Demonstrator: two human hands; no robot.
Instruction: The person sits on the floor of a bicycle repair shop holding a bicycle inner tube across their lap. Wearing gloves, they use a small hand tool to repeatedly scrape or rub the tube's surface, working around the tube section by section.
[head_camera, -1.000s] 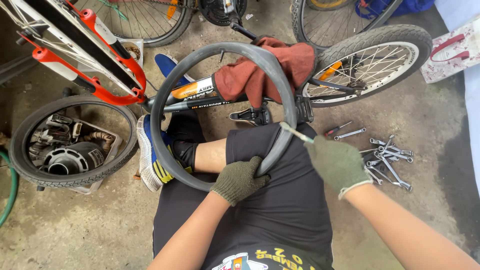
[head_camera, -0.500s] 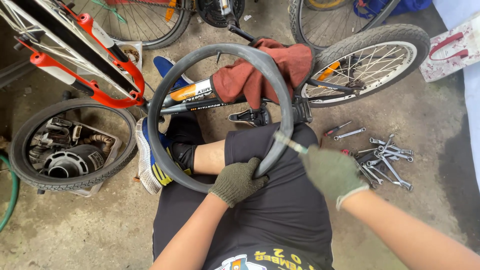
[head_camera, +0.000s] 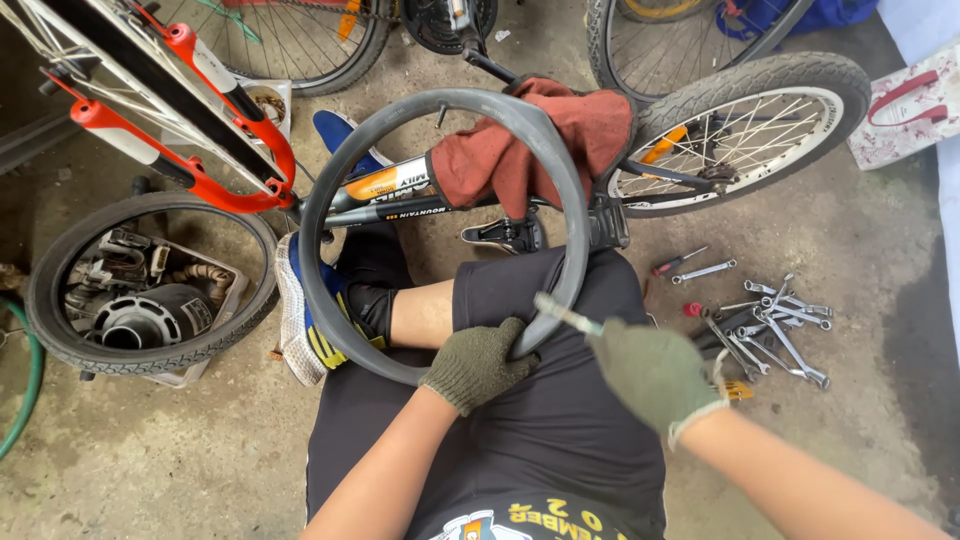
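Concrete floor (head_camera: 140, 460), stained. Loose black tyre (head_camera: 60, 330) lying flat at left, box of metal parts (head_camera: 150, 300) inside its ring. Green hose (head_camera: 30, 390) at left edge. Orange-black bike frame (head_camera: 200, 110) upper left. Red rag (head_camera: 530, 145) draped over bike top tube (head_camera: 385, 185). Spoked rear wheel (head_camera: 750, 130) upper right. Wrenches (head_camera: 770, 320) scattered on floor at right, red-handled screwdriver (head_camera: 675, 264) beside them. Patterned bag (head_camera: 905, 115) far right, possibly fabric.
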